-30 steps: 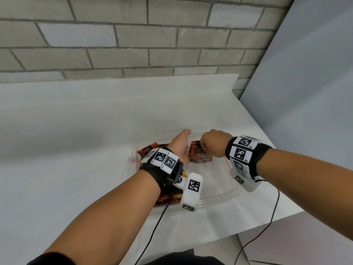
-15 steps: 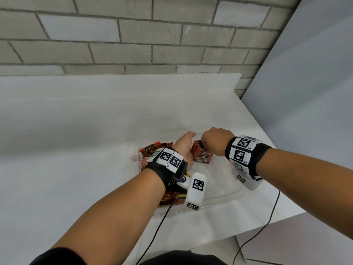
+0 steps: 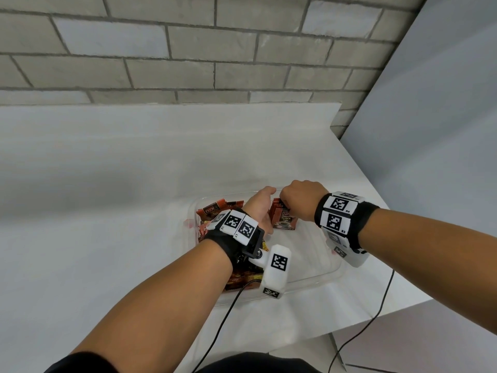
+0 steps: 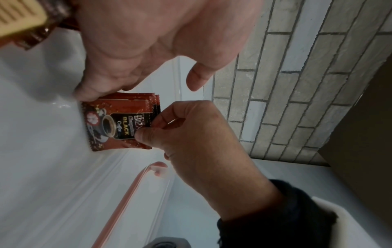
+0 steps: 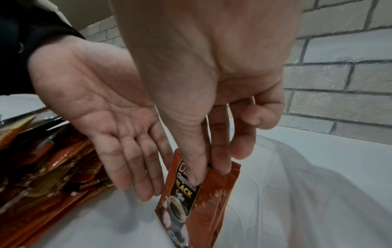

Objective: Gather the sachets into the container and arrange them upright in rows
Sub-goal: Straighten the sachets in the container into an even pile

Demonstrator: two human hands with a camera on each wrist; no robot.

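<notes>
Inside container [image 3: 309, 275]: upright sachets [image 3: 285, 220] pinched by right hand [image 3: 301, 201].

Your left hand [image 5: 101, 117] lies flat with straight fingers; your right hand [image 3: 301, 200] curls, thumb and forefinger in a pinching grip.

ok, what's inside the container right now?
In the container: a small upright stack of sachets pinched by the right hand, and loose sachets at left, partly hidden under the left hand.
</notes>
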